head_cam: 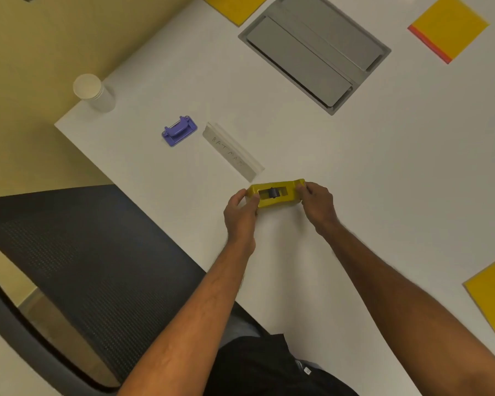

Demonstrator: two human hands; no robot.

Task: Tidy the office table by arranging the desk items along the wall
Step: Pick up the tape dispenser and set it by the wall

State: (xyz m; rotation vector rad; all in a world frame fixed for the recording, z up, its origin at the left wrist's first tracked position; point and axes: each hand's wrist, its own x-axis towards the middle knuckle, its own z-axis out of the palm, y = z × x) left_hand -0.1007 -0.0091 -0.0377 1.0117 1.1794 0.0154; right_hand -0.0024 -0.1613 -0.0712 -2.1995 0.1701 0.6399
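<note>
Hands, left and right, grip yellow tape dispenser ends.

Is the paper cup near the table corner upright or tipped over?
Upright: the paper cup stands on its base on the white table, its round open rim facing up.

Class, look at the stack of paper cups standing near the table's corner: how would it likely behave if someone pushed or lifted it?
The stack of paper cups stands tall and narrow, so a push up high would probably tip it. Being paper, it is likely light and easily crushed. It stands near the table edge, so a nudge might send it off.
</note>
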